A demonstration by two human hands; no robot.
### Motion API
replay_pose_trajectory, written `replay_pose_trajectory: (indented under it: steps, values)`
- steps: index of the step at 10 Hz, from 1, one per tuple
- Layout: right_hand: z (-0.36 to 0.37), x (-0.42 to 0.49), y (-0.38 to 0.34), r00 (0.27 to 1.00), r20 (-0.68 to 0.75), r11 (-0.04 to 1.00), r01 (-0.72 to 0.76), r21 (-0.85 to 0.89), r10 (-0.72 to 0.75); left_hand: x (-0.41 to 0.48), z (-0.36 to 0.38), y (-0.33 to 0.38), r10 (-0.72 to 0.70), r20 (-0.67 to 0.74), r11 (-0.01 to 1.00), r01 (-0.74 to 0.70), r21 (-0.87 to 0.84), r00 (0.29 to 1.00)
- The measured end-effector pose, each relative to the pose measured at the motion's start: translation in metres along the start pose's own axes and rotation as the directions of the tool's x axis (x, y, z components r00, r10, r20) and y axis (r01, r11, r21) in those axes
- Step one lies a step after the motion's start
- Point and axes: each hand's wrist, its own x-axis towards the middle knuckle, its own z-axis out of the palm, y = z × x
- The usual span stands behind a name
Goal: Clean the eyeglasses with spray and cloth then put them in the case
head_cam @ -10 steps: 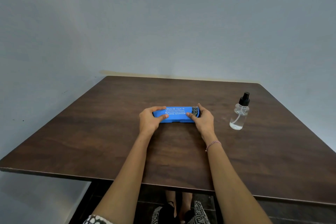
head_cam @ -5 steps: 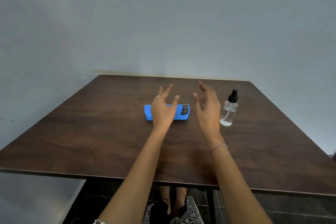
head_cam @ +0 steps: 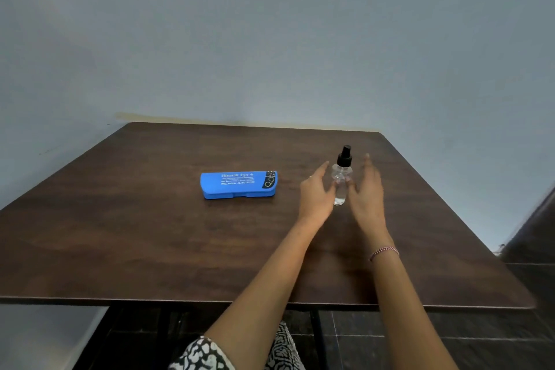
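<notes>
Blue case [head_cam: 238, 185] on wooden table [head_cam: 150, 249], apart from spray bottle [head_cam: 341, 183] between spread hands: left hand [head_cam: 316, 197], right hand [head_cam: 368, 197].

The blue case [head_cam: 238, 185] is closed, so its inside is hidden, and the small white words on its lid are too blurry to read. The left hand [head_cam: 316, 194] and right hand [head_cam: 366, 192] are blurry beside the spray bottle [head_cam: 341, 176], and I cannot tell if they touch it. The near left corner of the tabletop [head_cam: 150, 234] is cut off.
</notes>
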Motion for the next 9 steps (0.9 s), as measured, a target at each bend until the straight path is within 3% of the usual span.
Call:
replay_pose_trajectory:
  steps: [1, 2, 5, 8, 9]
  values:
    - [0.000, 0.000, 0.005, 0.992, 0.088, 0.994, -0.097, 0.052, 0.092, 0.001, 0.006, -0.001, -0.012, 0.018, 1.000, 0.012, -0.019, 1.000]
    - [-0.001, 0.001, 0.000, 0.989, 0.087, 0.984, -0.129, 0.126, 0.119, 0.004, 0.005, -0.002, -0.014, -0.012, 0.999, 0.014, -0.039, 1.000]
    - [0.022, 0.013, -0.028, 0.987, 0.135, 0.978, -0.111, 0.177, 0.088, 0.018, -0.030, -0.008, -0.001, -0.122, 1.000, 0.003, 0.018, 0.992]
    - [0.039, 0.017, -0.022, 0.976, 0.180, 0.974, -0.153, 0.165, 0.123, 0.019, -0.041, -0.016, -0.033, -0.081, 0.996, 0.039, 0.075, 0.996]
    - [0.039, 0.007, -0.023, 0.995, 0.015, 0.991, -0.103, 0.081, 0.102, 0.019, -0.048, -0.018, -0.031, -0.107, 0.990, 0.045, 0.131, 0.994]
